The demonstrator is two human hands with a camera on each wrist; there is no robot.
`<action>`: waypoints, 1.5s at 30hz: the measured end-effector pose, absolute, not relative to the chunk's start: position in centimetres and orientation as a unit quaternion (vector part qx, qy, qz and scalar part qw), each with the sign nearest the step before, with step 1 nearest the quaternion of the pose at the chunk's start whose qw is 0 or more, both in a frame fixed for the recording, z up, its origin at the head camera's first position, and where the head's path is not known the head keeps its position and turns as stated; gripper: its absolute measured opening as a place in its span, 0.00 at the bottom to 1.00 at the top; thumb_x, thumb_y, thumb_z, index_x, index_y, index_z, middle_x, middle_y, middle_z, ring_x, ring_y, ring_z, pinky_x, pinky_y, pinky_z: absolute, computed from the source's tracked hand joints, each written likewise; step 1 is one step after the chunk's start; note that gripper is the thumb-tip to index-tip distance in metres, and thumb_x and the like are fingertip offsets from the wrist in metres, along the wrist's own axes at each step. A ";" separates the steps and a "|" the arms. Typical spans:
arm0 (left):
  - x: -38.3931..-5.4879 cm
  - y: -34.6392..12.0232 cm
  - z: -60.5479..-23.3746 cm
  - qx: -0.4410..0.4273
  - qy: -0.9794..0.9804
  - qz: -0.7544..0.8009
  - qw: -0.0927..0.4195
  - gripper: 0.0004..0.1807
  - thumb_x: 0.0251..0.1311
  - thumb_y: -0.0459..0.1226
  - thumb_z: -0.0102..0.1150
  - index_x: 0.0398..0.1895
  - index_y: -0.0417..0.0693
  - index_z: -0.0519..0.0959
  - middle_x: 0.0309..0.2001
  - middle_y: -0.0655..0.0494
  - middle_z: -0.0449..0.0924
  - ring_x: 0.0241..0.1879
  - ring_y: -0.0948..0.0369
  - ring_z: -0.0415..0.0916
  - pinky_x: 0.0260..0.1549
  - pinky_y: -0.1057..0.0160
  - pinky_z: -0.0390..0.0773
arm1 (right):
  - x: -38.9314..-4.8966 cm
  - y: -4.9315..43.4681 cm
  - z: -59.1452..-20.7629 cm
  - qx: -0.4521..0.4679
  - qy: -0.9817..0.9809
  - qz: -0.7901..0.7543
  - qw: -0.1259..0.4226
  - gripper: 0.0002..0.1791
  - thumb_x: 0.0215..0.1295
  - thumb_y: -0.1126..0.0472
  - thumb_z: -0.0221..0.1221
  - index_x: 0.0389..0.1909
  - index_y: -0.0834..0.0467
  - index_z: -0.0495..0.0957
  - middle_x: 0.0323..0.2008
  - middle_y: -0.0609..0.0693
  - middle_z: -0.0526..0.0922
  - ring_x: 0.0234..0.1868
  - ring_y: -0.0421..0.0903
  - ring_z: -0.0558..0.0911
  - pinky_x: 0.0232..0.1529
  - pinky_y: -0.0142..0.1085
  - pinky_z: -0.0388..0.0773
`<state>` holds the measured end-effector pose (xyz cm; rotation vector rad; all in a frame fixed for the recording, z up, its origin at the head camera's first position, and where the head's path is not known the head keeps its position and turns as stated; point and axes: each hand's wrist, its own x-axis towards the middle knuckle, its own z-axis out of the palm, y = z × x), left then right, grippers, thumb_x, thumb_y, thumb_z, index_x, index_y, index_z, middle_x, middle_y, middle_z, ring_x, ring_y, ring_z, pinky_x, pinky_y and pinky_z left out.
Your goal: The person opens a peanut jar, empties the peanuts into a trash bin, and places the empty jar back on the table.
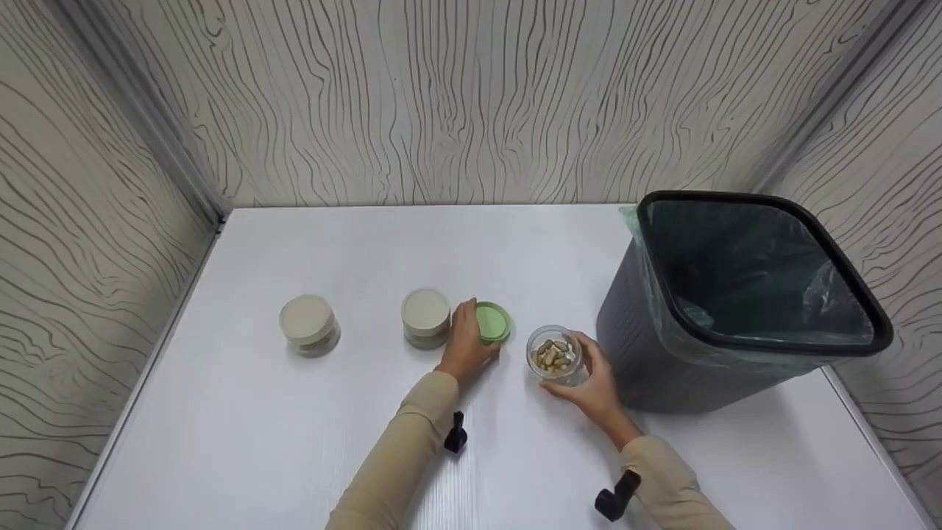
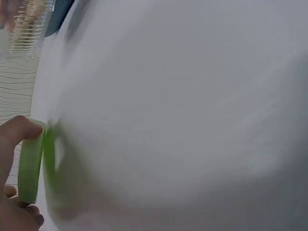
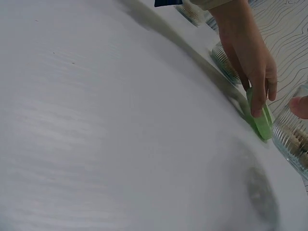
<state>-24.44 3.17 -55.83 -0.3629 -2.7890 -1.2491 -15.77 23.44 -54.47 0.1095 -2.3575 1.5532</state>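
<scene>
My left hand (image 1: 469, 344) holds a round green lid (image 1: 492, 322) by its edge, between thumb and fingers. In the left wrist view the lid (image 2: 30, 168) stands on edge in that view, close over the white table. With my right hand (image 1: 597, 384) I grip a clear ribbed glass jar (image 1: 541, 372), thumb on one side and fingers on the other. The jar has no lid on and contains several small brown oblong pieces (image 1: 552, 355). In the right wrist view the jar (image 3: 288, 137) is just beside the lid (image 3: 262, 125), its shadow falling apart from it.
Two glass jars with pale lids stand on the left: one jar (image 1: 425, 311) right beside my left hand, another jar (image 1: 307, 321) farther left. A grey bin (image 1: 640, 324) with a green bag liner rises at the right, close to my right hand. Patterned walls (image 1: 441, 103) enclose the table (image 1: 243, 442).
</scene>
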 end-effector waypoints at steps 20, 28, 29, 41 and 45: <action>-24.1 3.2 -55.1 -0.123 -0.919 -0.374 -0.030 0.45 0.53 0.32 0.66 0.71 0.30 0.52 0.71 0.31 0.55 0.74 0.41 0.51 0.77 0.50 0.55 | -15.3 23.8 -51.3 0.063 -0.829 0.538 0.140 0.49 0.31 0.71 0.77 0.61 0.71 0.66 0.59 0.68 0.75 0.58 0.21 0.69 0.63 0.09 0.58; -23.4 3.7 -54.0 -0.159 -0.926 -0.343 -0.006 0.43 0.53 0.32 0.66 0.71 0.32 0.54 0.72 0.34 0.55 0.75 0.42 0.50 0.76 0.51 0.55 | -15.3 24.2 -48.9 0.089 -0.825 0.541 0.133 0.49 0.33 0.74 0.76 0.61 0.75 0.63 0.61 0.71 0.70 0.59 0.15 0.64 0.64 0.08 0.58; -23.4 3.7 -53.9 -0.167 -0.926 -0.337 0.008 0.43 0.53 0.32 0.66 0.70 0.32 0.55 0.71 0.34 0.56 0.75 0.42 0.51 0.76 0.51 0.57 | -15.3 24.3 -48.7 0.095 -0.824 0.542 0.131 0.49 0.34 0.74 0.75 0.61 0.75 0.62 0.61 0.71 0.70 0.59 0.16 0.64 0.64 0.09 0.59; -22.9 4.6 -52.9 -0.190 -0.918 -0.349 0.022 0.35 0.55 0.32 0.64 0.67 0.39 0.63 0.71 0.40 0.60 0.73 0.46 0.58 0.72 0.54 0.66 | -14.5 24.2 -46.8 0.107 -0.828 0.539 0.109 0.50 0.32 0.75 0.75 0.62 0.74 0.63 0.61 0.70 0.71 0.58 0.17 0.65 0.63 0.09 0.61; -22.6 5.0 -51.9 -0.216 -0.904 -0.367 0.038 0.31 0.57 0.32 0.63 0.64 0.38 0.66 0.67 0.42 0.65 0.69 0.48 0.65 0.69 0.57 0.70 | -13.9 24.2 -46.1 0.119 -0.830 0.534 0.111 0.50 0.30 0.75 0.76 0.61 0.74 0.64 0.60 0.69 0.73 0.58 0.18 0.67 0.62 0.09 0.61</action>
